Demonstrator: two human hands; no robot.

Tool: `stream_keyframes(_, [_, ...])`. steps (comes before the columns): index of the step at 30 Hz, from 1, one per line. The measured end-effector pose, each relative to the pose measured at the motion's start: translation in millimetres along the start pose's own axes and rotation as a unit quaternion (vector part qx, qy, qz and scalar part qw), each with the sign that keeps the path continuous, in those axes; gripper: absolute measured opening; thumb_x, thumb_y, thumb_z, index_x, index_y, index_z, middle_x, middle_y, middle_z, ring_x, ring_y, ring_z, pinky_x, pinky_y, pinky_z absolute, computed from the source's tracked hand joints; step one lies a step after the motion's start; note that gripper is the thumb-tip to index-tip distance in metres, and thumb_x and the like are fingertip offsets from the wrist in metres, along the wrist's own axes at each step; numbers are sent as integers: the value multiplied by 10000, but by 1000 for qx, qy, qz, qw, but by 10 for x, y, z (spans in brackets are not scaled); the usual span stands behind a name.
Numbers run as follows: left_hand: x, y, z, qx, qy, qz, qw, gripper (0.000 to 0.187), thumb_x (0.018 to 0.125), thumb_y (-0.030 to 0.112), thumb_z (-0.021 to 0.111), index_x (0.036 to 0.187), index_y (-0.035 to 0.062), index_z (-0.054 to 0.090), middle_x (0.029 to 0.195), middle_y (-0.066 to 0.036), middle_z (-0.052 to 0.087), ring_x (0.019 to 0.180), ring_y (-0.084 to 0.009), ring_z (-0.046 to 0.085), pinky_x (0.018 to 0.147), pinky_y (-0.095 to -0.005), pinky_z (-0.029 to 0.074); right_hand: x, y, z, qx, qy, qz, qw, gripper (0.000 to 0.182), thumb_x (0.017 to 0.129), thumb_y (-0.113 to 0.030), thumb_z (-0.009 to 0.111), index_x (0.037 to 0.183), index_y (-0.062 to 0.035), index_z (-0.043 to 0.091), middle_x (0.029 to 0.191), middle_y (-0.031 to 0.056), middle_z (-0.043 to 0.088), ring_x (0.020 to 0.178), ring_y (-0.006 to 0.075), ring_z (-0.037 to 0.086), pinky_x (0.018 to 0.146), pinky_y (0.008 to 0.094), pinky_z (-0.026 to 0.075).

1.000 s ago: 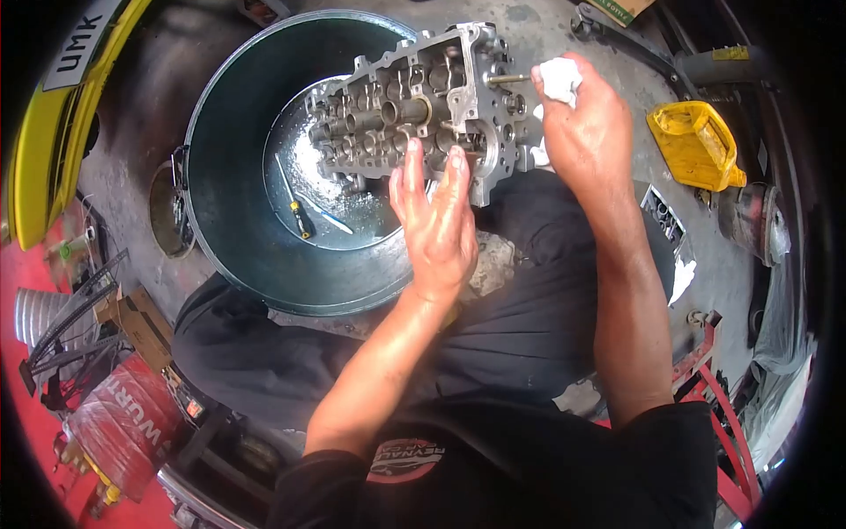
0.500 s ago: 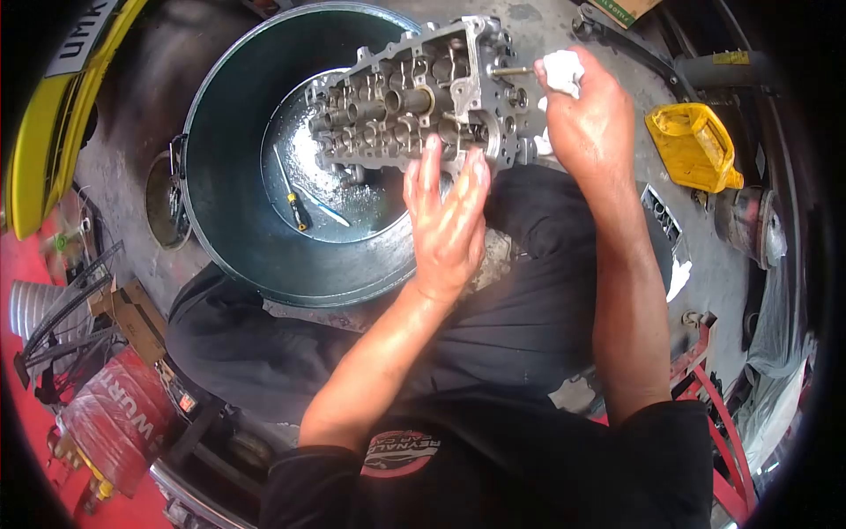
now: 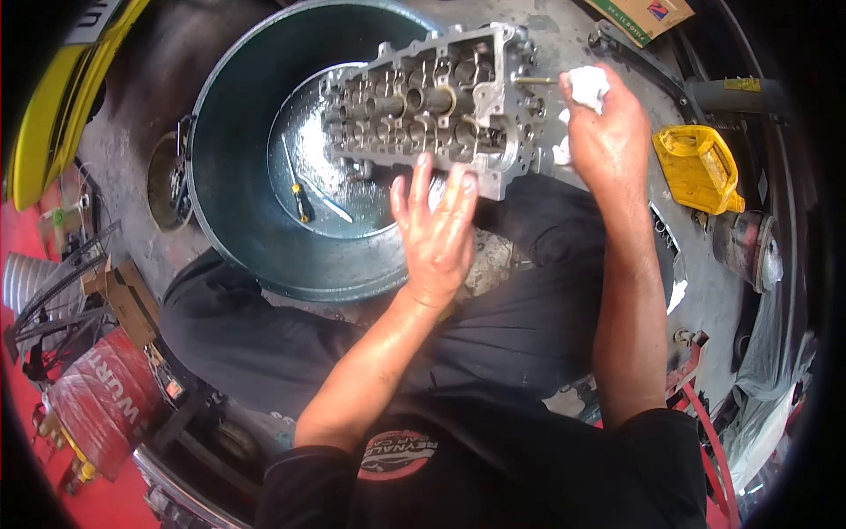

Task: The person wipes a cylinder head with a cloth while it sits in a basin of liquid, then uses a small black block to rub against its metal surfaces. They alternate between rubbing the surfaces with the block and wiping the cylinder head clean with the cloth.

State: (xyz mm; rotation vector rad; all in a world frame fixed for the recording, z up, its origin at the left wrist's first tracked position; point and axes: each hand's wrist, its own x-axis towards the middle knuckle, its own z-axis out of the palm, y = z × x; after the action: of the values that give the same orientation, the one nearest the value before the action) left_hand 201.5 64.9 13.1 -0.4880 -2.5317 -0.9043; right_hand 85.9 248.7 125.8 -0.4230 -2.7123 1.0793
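Note:
A metal engine cylinder head [image 3: 432, 101] lies tilted across the rim of a large dark green tub [image 3: 216, 176], its round bores facing up. My left hand [image 3: 438, 238] is at its lower edge, fingers stretched out and fingertips at the metal. At the right end, my right hand [image 3: 610, 132] is closed around a crumpled white rag [image 3: 588, 86]. A thin brass-coloured rod [image 3: 536, 80] runs from this hand to the end face of the cylinder head. How the rod is gripped, and whether it enters a hole, is hidden.
Inside the tub, a yellow-and-black screwdriver [image 3: 300, 201] and a thin light-coloured strip [image 3: 335, 208] lie on the wet bottom. A yellow jug [image 3: 696, 167] lies at right, near a cardboard box [image 3: 648, 18]. Red metal bars [image 3: 696, 361] stand at lower right.
The view has shifted slightly, so the cylinder head appears further right. My left hand has slid down and left across it, toward its lower edge. My right hand keeps its hold on the rag.

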Motion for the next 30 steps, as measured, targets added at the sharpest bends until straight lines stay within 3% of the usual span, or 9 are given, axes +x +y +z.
stream_keyframes(3, [149, 163, -56, -47, 15, 33, 998, 446, 823, 22, 632, 1266, 76, 646, 1357, -96, 625, 1396, -452, 406, 1141, -626, 172, -19, 34, 44, 12, -10, 3, 1000, 198, 840, -115, 613, 1011, -59, 694, 944, 165, 726, 924, 335, 701, 806, 389, 521])
stream_keyframes(6, [228, 4, -72, 17, 6, -40, 999, 414, 842, -22, 635, 1245, 67, 657, 1252, -138, 683, 1356, -461, 455, 1145, -582, 213, 13, 13, 24, 15, -1, 9, 1000, 177, 877, -170, 653, 1006, -56, 693, 921, 160, 725, 895, 306, 707, 786, 368, 516])
stream_keyframes(8, [266, 176, -39, -28, 29, -17, 999, 438, 833, -32, 635, 1257, 75, 655, 1249, -138, 687, 1351, -445, 463, 1141, -563, 217, -10, 0, 27, 0, -4, 15, 1000, 177, 886, -181, 662, 1003, -50, 690, 898, 158, 723, 865, 300, 705, 773, 363, 516])
stream_keyframes(10, [235, 154, -92, -62, 6, 2, 998, 451, 833, -36, 635, 1270, 74, 647, 1253, -141, 685, 1345, -440, 472, 1141, -560, 219, -4, -34, 42, -7, -5, 9, 1000, 176, 892, -183, 667, 999, -46, 689, 880, 157, 722, 838, 294, 703, 761, 361, 517])
stream_keyframes(13, [299, 53, -52, -59, 28, -43, 997, 464, 835, -37, 635, 1281, 89, 647, 1234, -154, 692, 1357, -433, 466, 1158, -551, 207, 15, -18, 32, -15, 5, 12, 1000, 174, 893, -187, 672, 992, -45, 690, 878, 153, 724, 828, 283, 702, 756, 358, 517])
stream_keyframes(16, [116, 177, -73, -86, 9, -32, 996, 510, 804, -43, 603, 1291, 105, 645, 1331, -91, 643, 1377, -433, 440, 1117, -632, 209, 36, -76, 47, -28, 2, 16, 999, 183, 891, -197, 679, 992, -45, 691, 885, 150, 725, 833, 266, 702, 756, 354, 517])
stream_keyframes(20, [359, 51, 6, -64, 18, -28, 997, 470, 833, -22, 597, 1284, 108, 629, 1363, -93, 622, 1393, -439, 414, 1120, -638, 204, -85, 54, 44, -22, 6, -6, 1000, 202, 891, -208, 678, 1008, -43, 686, 885, 150, 725, 830, 242, 698, 756, 343, 514])
stream_keyframes(25, [231, 155, -90, -70, 2, -41, 997, 478, 869, -20, 626, 1331, 104, 623, 1286, -140, 669, 1407, -414, 413, 1156, -539, 212, 61, -2, 44, -32, 23, -10, 999, 207, 889, -213, 689, 1000, -38, 686, 870, 144, 723, 808, 235, 695, 744, 345, 515])
stream_keyframes(30, [264, 190, -171, -64, -22, -65, 996, 425, 875, -24, 602, 1277, 101, 659, 1278, -140, 672, 1395, -424, 421, 1152, -571, 195, -14, -33, 32, -9, 0, 23, 1000, 221, 906, -228, 692, 986, -23, 675, 847, 142, 719, 760, 231, 680, 730, 340, 510])
